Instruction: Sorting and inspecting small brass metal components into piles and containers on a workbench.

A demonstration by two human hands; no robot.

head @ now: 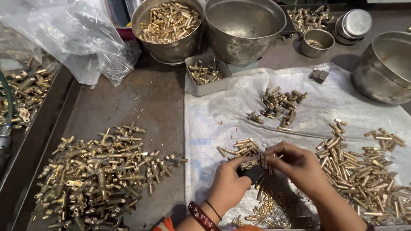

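My left hand (pixel 228 185) and my right hand (pixel 299 167) meet over a clear plastic sheet (pixel 342 102) at the bottom centre. The left hand grips a small brass valve body with a black part (pixel 251 169). My right hand's fingertips pinch a small brass piece (pixel 264 161) at the top of that valve body. A bangle and a black thread circle my left wrist. A small row of brass pins (pixel 239 148) lies just above my hands. More small brass pieces (pixel 263 209) lie under my hands.
A large heap of brass valve bodies (pixel 98 175) lies at the left. Brass pins (pixel 364 167) spread at the right, a small cluster of fittings (pixel 280 105) above. Steel bowls (pixel 171 25) (pixel 245 28) (pixel 385 66), a small tray (pixel 206 75) and a plastic bag (pixel 64 34) stand at the back.
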